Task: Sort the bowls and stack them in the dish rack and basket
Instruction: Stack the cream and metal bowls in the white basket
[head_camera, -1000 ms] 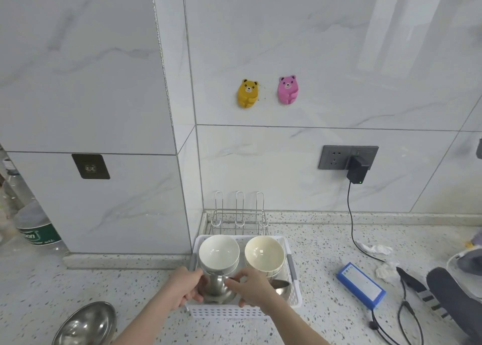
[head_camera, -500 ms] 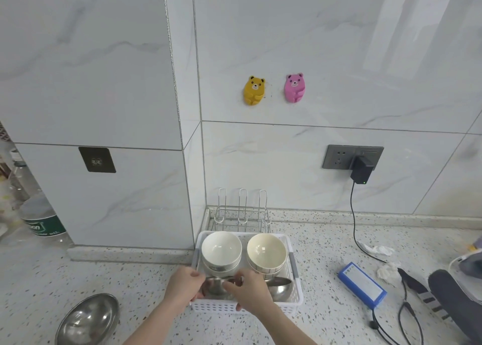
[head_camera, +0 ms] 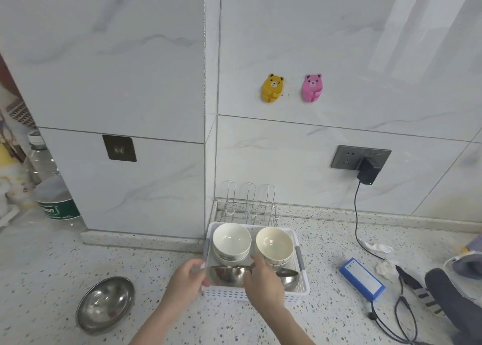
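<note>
2 hands [head_camera: 186, 279] [head_camera: 263, 282] grip a steel bowl [head_camera: 227, 275] in the basket [head_camera: 302, 288], seemingly hiding its front rim.

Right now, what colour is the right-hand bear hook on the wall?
Pink: the pink bear-shaped wall hook shows clearly in the head view, right of the yellow one.

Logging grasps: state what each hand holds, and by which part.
Both hands hold one steel bowl in the basket: left hand at its left rim, right hand at its right rim.

In the white basket [head_camera: 257, 294]: two ceramic bowl stacks [head_camera: 230, 243] and two steel bowls [head_camera: 228, 275]. Left of it, one steel bowl [head_camera: 105, 304]; behind it, one wire rack [head_camera: 249, 209].
</note>
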